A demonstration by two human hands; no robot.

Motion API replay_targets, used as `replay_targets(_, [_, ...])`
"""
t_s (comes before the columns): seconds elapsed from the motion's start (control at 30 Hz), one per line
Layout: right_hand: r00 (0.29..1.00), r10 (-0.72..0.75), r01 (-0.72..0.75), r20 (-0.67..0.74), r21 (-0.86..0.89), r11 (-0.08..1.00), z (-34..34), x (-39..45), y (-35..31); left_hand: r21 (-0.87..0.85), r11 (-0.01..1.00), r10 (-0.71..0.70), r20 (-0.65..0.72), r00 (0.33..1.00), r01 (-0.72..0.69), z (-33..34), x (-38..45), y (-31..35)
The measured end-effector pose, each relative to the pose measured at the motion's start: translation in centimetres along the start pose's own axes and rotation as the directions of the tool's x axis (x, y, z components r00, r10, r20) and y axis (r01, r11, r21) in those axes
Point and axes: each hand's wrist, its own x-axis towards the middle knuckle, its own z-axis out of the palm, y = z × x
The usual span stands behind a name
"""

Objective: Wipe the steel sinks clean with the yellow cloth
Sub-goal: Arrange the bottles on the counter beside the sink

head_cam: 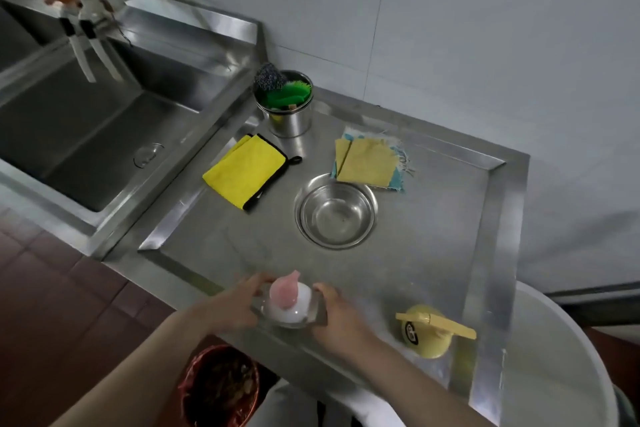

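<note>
Steel tray [294, 322] with a pink-and-white piece sits at the counter's near edge, the left hand [235, 305] and right hand [337, 317] curling their fingers round its two ends. Farther back the folded yellow cloth [244, 170] lies untouched beside a steel bowl [336, 211]. The sink [86, 135] lies beyond, to the left.

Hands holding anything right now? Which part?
Both grip a small steel dish carrying a pink-and-white object: left hand on its left edge, right hand on its right edge. Yellow cloth untouched.
</note>
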Motion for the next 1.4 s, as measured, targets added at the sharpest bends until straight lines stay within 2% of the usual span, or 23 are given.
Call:
replay_targets(0.13, [0.997, 0.002, -0.012, -0.072, -0.137, 0.99, 0.9, 0.8, 0.0, -0.066, 0.997, 0.027, -0.081, 0.996, -0.033, 1.7, 0.3, -0.1])
replay_targets(0.23, [0.997, -0.054, 0.037, -0.061, -0.258, 0.965, 1.0, 1.3, 0.1, -0.11, 0.991, 0.06, -0.16, 0.985, -0.078, 2.2, 0.5, -0.4])
replay_targets(0.47, [0.999, -0.042, 0.044, 0.013, -0.296, 0.954, -0.1, 2.2, 0.1, -0.091, 0.992, 0.07, -0.143, 0.987, -0.083, 1.7, 0.6, -0.1])
replay_targets(0.6, [0.999, 0.015, -0.004, 0.044, -0.241, 0.97, -1.2, 2.6, -0.9, -0.106, 0.99, 0.085, -0.112, 0.99, -0.097, 0.8, 1.4, 0.8])
replay_targets(0.83, [0.994, 0.11, -0.109, -0.011, -0.299, 0.948, -4.3, 4.4, -1.2, -0.149, 0.975, 0.149, -0.111, 0.983, -0.164, -1.0, 4.3, 4.0])
replay_targets(1.0, [0.993, 0.114, -0.104, -0.002, -0.426, 0.898, -8.6, 6.1, -1.1, -0.122, 0.969, 0.199, -0.126, 0.972, -0.214, -2.2, 7.0, 6.7])
replay_targets(1.17, [0.99, 0.139, -0.139, -0.025, -0.319, 0.937, -13.0, 7.0, 0.8, -0.034, 0.964, 0.259, -0.107, 0.96, -0.263, -3.6, 10.6, 11.4])
replay_targets(1.27, [0.982, 0.179, -0.188, -0.065, -0.212, 0.959, -15.1, 6.9, 2.3, 0.11, 0.951, 0.296, -0.077, 0.952, -0.287, -4.3, 13.3, 14.0])
replay_targets(1.4, [0.966, 0.211, -0.244, -0.152, -0.251, 0.937, -17.8, 7.1, 4.6, 0.202, 0.924, 0.347, -0.087, 0.934, -0.324, -3.8, 17.2, 17.2])
